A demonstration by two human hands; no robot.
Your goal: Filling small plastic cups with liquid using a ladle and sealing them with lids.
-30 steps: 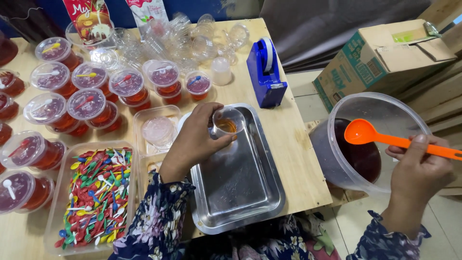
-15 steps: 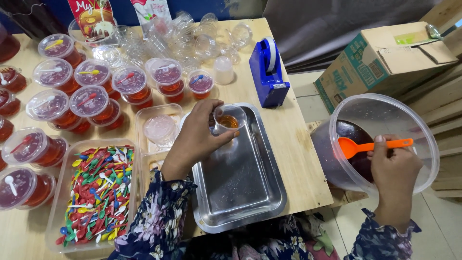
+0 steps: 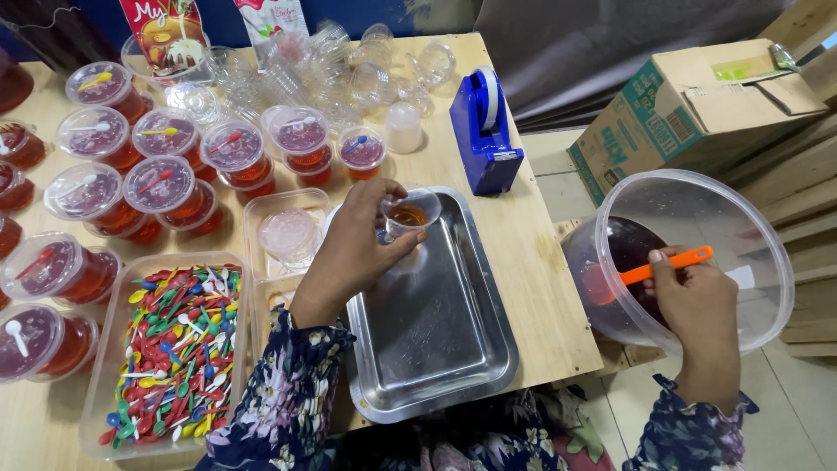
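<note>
I have my left hand (image 3: pixel 353 253) wrapped around a small clear cup (image 3: pixel 408 214), fingers (image 3: pixel 403 246) grasping its side from below and behind, so the cup hangs just above the far left corner of the steel tray (image 3: pixel 436 349). The cup carries a shallow pool of amber liquid at its bottom. My right hand (image 3: pixel 697 305) is off the desk edge, fingers clenched on the handle of an orange ladle (image 3: pixel 649 270) whose bowl is sunk in the dark red liquid inside the big clear bucket (image 3: pixel 750 227). The bucket tilts toward me and sits well to the right of the cup-holding fingers, beyond the edge of the wooden desk (image 3: pixel 540 262).

Just left of my left fingers lies a clear box holding a sealed pale cup (image 3: pixel 288 231). Further left and nearer me is a bin of coloured plastic spoons (image 3: pixel 179 349). Beyond those fingers, toward the far side, stand rows of lidded cups of red jelly (image 3: pixel 161 187), each with a little spoon under the lid, and a heap of empty clear cups (image 3: pixel 349 74). A blue tape dispenser (image 3: pixel 484 131) stands just beyond and right of the held cup. A cardboard box (image 3: pixel 689 105) rests past the bucket.
</note>
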